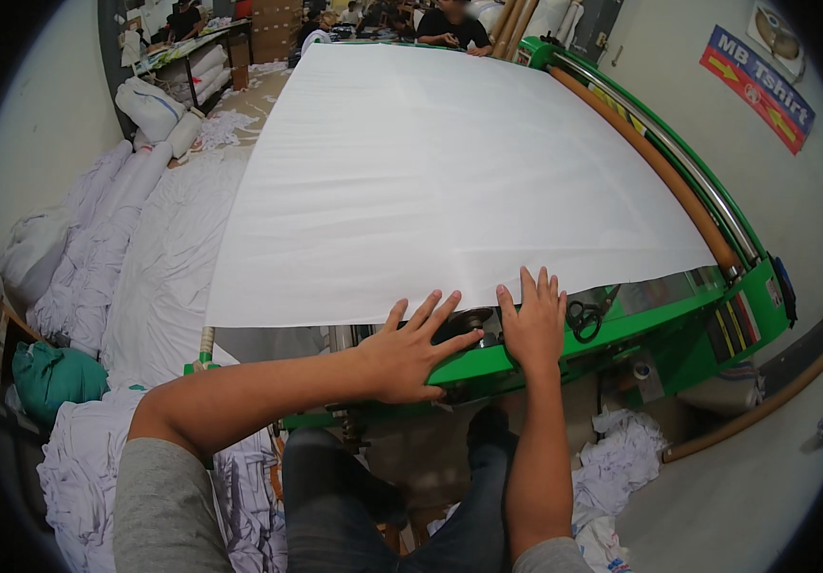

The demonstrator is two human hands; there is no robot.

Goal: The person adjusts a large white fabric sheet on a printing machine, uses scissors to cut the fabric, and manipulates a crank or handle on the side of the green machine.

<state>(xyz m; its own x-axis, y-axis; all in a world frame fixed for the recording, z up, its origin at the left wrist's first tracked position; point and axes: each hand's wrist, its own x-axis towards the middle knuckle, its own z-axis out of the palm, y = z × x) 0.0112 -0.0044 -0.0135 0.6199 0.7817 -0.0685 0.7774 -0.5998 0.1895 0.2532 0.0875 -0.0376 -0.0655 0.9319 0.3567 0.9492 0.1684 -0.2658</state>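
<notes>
A wide white sheet, fabric or paper, lies spread over a green-framed machine. My left hand has its fingers spread, the tips at the sheet's near edge and the palm over the green front rail. To its right, my right hand lies flat with fingers stretched out, the fingertips on the sheet's edge. Neither hand grips anything. Between them a dark round machine part shows partly under the sheet. Black-handled scissors rest on the rail just right of my right hand.
A brown roller runs along the machine's right side. White cloth heaps and a green bundle lie at the left. More cloth sits below right, near a brown tube. Another person stands at the far end.
</notes>
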